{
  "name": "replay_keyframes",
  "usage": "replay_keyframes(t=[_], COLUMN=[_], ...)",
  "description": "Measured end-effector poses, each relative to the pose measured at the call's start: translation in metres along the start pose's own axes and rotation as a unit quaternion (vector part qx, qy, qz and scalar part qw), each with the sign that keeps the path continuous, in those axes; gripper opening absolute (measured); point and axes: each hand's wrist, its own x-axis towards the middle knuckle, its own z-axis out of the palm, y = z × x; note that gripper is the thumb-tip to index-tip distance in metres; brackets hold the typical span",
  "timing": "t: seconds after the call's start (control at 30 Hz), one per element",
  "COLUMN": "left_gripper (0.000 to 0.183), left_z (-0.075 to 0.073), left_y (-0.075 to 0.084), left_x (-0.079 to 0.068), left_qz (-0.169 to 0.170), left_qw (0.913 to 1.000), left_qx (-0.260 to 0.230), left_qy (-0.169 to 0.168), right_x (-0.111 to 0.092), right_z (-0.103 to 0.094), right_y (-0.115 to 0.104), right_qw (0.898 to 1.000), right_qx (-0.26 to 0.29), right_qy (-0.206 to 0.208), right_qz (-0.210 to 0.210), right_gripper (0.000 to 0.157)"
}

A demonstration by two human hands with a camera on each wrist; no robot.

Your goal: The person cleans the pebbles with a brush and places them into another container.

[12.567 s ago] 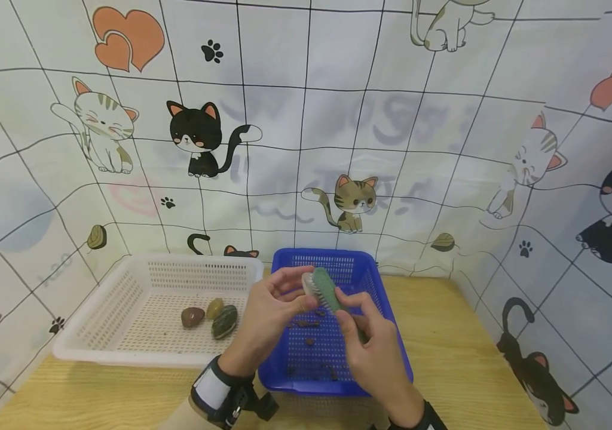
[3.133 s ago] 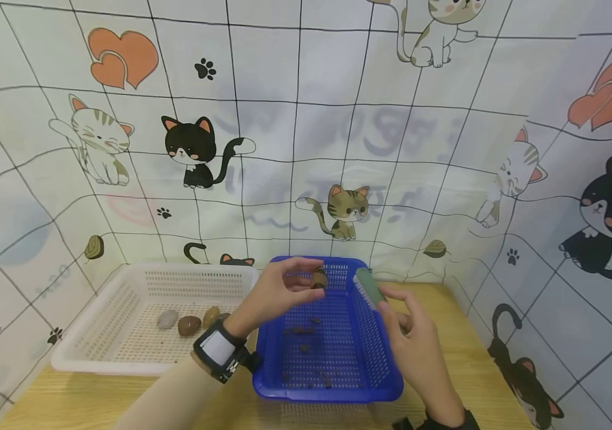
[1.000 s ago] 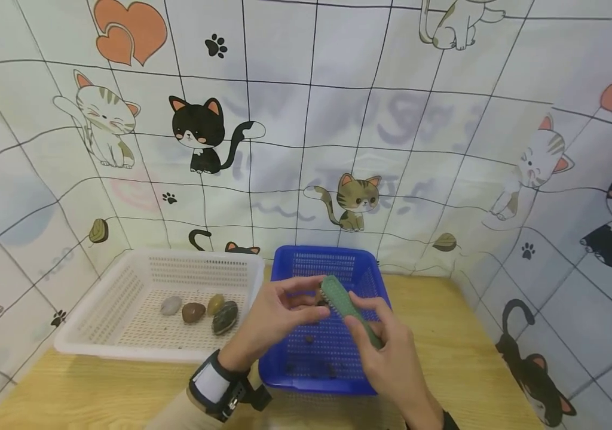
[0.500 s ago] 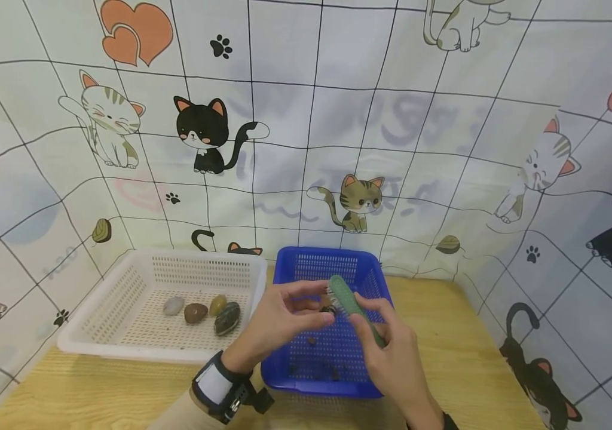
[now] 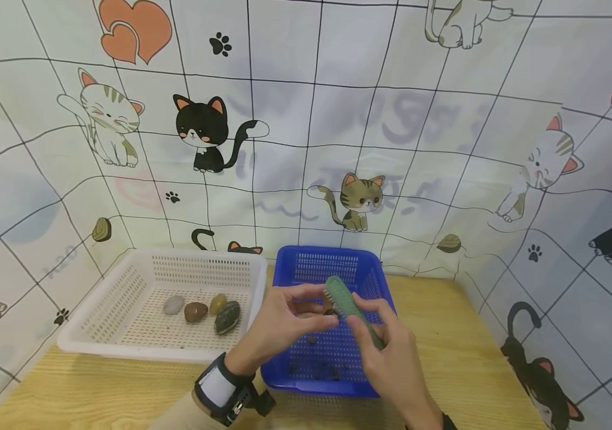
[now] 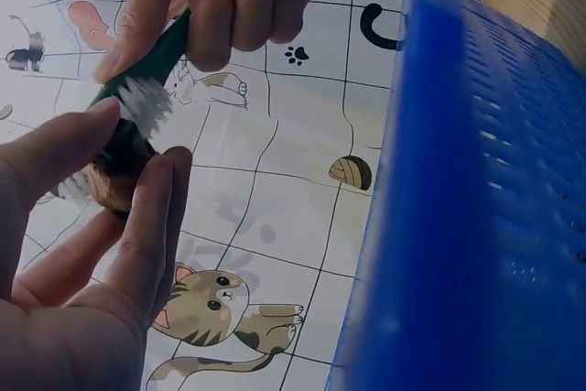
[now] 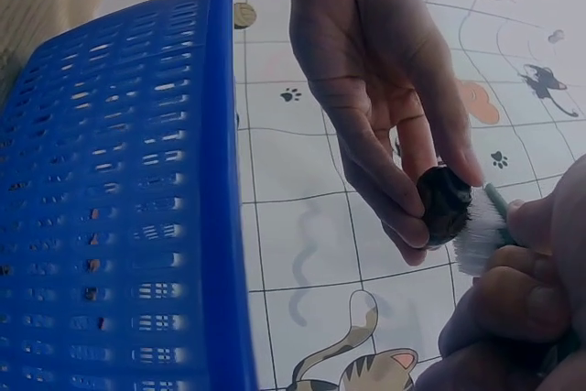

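Note:
My left hand (image 5: 283, 315) pinches a dark brown stone (image 7: 443, 204) between thumb and fingertips above the blue basket (image 5: 279, 376). In the left wrist view the stone (image 6: 119, 167) looks black on one part and tan on another. My right hand (image 5: 392, 346) grips a green brush (image 5: 346, 298), its head tilted up to the left. White bristles (image 7: 481, 237) touch the stone in the right wrist view. The brush head hides much of the stone in the head view.
A white basket (image 5: 123, 352) stands on the left of the wooden table (image 5: 435, 334). In it lie a grey stone (image 5: 174, 305), a reddish-brown stone (image 5: 195, 312), a yellowish stone (image 5: 218, 304) and a dark green striped stone (image 5: 228, 318). Small dark bits (image 5: 334, 373) lie in the blue basket.
About three seconds ago the brush was apart from the stone; now its bristles are against it. Since half a second ago the brush head has shifted slightly. The grey stone was not visible in the oldest frame.

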Motion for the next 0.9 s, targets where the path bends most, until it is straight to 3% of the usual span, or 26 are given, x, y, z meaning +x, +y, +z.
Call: replay_keyframes(t=[0.4,0.7,0.9], left_gripper=[0.058,0.06,0.058], left_z=[-0.0024,-0.0061,-0.0021], left_y=[0.0022,-0.0004,-0.0002], left_x=[0.0009,-0.0002,0.0017], left_qz=[0.008,-0.012,-0.013], left_qw=[0.9998,0.9981,0.9997], left_qx=[-0.021,-0.05,-0.021], left_qy=[-0.002,0.033,0.008], right_x=[0.0003,-0.0021,0.0002], right_z=[-0.005,0.001,0.0011], right_y=[-0.0003,-0.002,-0.0002], right_qw=[0.999,1.0,1.0], right_qx=[0.005,0.007,-0.001], right_qy=[0.014,0.005,0.008], right_qz=[0.033,0.017,0.001], right_gripper=[0.029,0.026,0.029])
